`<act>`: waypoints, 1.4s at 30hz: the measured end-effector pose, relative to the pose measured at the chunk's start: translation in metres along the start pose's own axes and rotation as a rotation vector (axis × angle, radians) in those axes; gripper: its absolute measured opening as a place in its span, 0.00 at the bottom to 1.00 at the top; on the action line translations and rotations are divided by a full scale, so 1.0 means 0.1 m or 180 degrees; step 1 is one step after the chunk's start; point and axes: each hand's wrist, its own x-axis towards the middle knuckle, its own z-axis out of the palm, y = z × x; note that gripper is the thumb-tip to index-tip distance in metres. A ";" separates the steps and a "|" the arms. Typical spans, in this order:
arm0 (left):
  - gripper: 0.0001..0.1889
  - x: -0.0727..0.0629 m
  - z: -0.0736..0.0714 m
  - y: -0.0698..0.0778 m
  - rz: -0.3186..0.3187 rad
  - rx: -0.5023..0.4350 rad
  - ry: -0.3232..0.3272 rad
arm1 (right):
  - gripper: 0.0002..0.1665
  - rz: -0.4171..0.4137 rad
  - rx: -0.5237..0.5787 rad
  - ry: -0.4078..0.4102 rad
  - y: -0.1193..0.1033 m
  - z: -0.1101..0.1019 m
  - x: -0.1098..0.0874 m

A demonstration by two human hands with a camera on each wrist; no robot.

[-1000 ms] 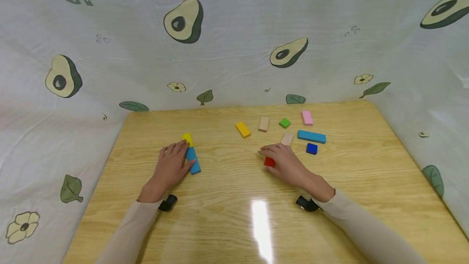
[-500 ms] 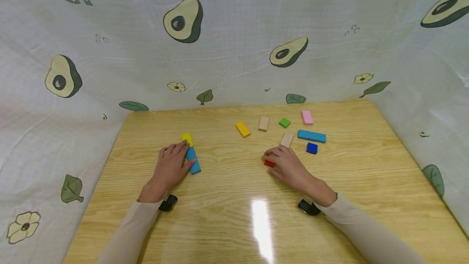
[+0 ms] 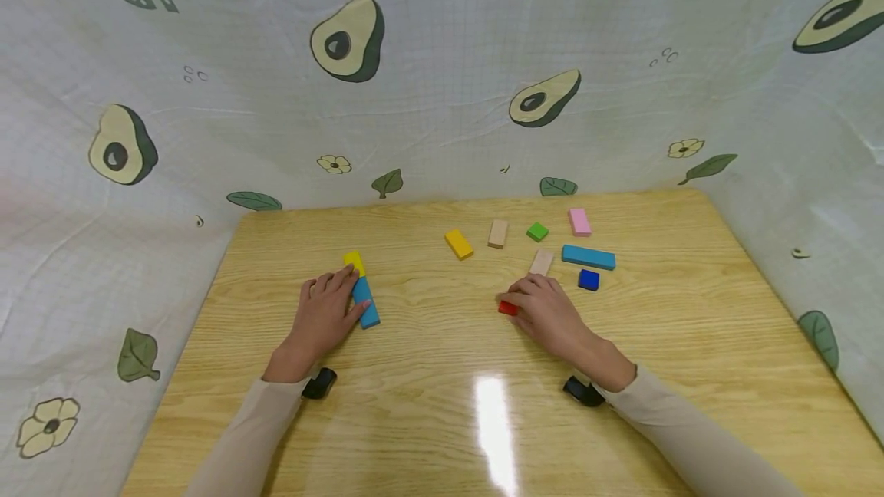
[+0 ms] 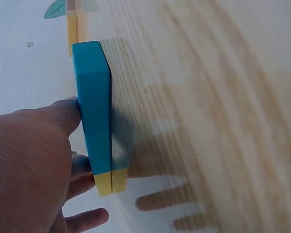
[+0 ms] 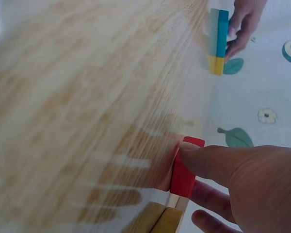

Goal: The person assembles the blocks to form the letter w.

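On the left of the table, a long light-blue block (image 3: 366, 304) and a yellow block (image 3: 353, 258) lie end to end in a line. My left hand (image 3: 321, 317) rests on them with relaxed fingers, its thumb touching the blue block (image 4: 93, 116) and a fingertip near the joint. Right of the middle, my right hand (image 3: 549, 314) pinches a small red block (image 3: 508, 308) between thumb and fingers. In the right wrist view the thumb lies across the red block (image 5: 183, 177). The hand partly hides this block in the head view.
Beyond my right hand lie a pale wooden block (image 3: 541, 261), another wooden block (image 3: 498, 234), an orange block (image 3: 459, 244), a green block (image 3: 537, 232) and a pink block (image 3: 579, 222). A long blue block (image 3: 588, 257) and a dark-blue cube (image 3: 588, 280) sit further right. A patterned cloth (image 3: 442, 121) surrounds the table.
My right hand has drawn slightly back and right, and its fingers have closed in on the red block. The left hand and the other blocks stay where they were.
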 end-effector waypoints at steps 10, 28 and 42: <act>0.32 -0.01 0.03 -0.01 -0.0006 -0.0008 0.0005 | 0.19 -0.0006 0.0148 0.0083 -0.04 0.03 0.03; 0.32 -0.01 0.04 0.00 0.0027 0.0015 0.0114 | 0.18 -0.0381 0.0309 -0.0049 -0.54 0.12 0.35; 0.32 -0.01 0.04 0.01 0.0002 0.0050 0.0088 | 0.19 -0.0767 0.0294 -0.0126 -0.87 0.25 0.57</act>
